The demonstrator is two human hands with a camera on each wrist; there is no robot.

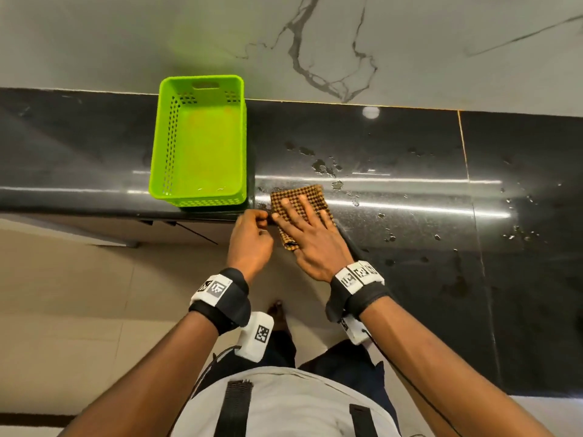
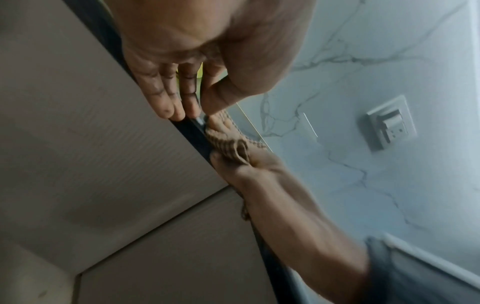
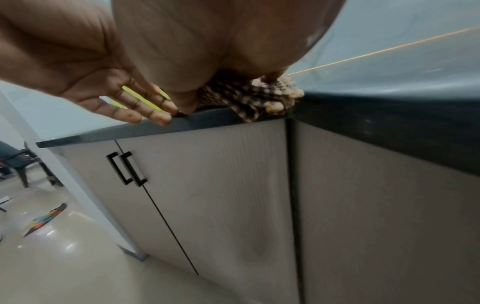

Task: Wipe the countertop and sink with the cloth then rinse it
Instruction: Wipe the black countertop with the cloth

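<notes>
Cloth point(image 1: 296, 200) under right hand point(image 1: 310, 244), countertop point(image 1: 394, 146)

I'm standing in a home kitchen: a glossy black stone bench point(image 1: 410, 146) against a marble-veined wall point(image 1: 315, 42), pale cupboard doors with black handles point(image 3: 127, 168) underneath, a wall socket point(image 2: 389, 121).

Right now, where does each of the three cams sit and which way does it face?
Head: worn on the head, faces down at the black countertop, green basket, checked cloth; both forearms, torso show.
Left wrist: under the left hand, faces along the counter edge; right hand shows too.
Right wrist: under the right hand, faces the cabinet doors.
Shared: all three show the cloth.
</notes>
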